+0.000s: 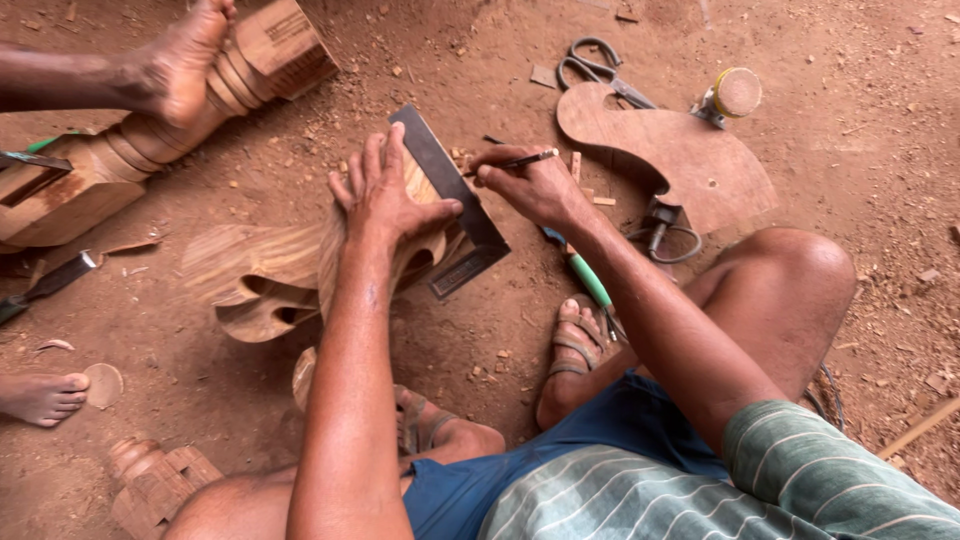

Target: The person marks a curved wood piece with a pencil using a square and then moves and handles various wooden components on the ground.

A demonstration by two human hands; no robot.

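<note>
My left hand (pixel 385 195) presses flat on a dark metal try square (pixel 450 185), which lies across a carved wooden piece (pixel 270 270) on the dirt floor. My right hand (pixel 530 185) grips a pencil (pixel 525 160) with its tip at the square's edge. I sit on the ground with my sandalled foot (pixel 575 345) just right of the carved piece.
A curved flat wooden template (pixel 690 160), scissors (pixel 595 70) and a tape roll (pixel 735 92) lie at the far right. A green-handled tool (pixel 588 280) rests near my foot. Another person's foot (pixel 185 60) rests on a turned wooden leg (pixel 150 140) at upper left. A chisel (pixel 50 285) lies at left.
</note>
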